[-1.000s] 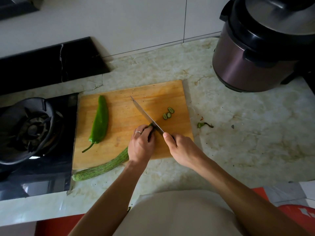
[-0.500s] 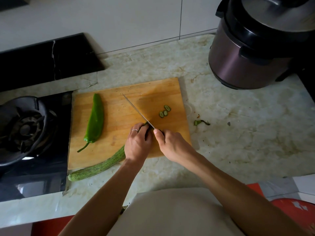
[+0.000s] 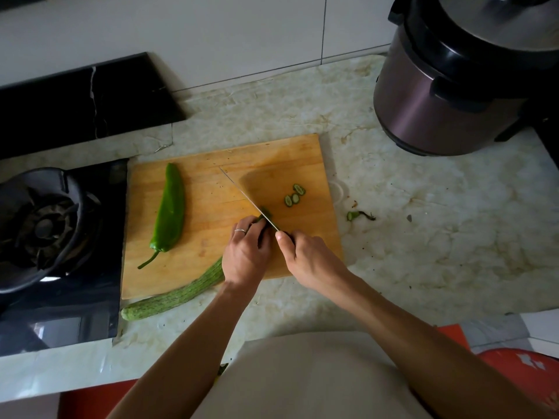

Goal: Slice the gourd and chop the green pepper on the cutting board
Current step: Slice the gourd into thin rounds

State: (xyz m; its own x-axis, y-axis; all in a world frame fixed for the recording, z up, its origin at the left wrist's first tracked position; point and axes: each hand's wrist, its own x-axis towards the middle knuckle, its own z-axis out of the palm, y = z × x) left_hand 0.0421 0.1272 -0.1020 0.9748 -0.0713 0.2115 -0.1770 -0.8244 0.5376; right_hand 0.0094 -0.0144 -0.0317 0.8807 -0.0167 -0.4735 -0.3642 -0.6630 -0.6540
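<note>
The gourd (image 3: pixel 178 293) lies slantwise across the near edge of the cutting board (image 3: pixel 211 225), its thick end hanging out over the table (image 3: pixel 423 237). The left hand (image 3: pixel 246 257) curls its grip down on the gourd's thin end, fingertips beside the blade. The right hand (image 3: pixel 308 258) has its grip clamped on the handle of the knife (image 3: pixel 246 198), blade resting on the gourd tip. Three slices (image 3: pixel 294 195) lie just right of the blade. The green pepper (image 3: pixel 170 213) sits whole on the board's left side.
</note>
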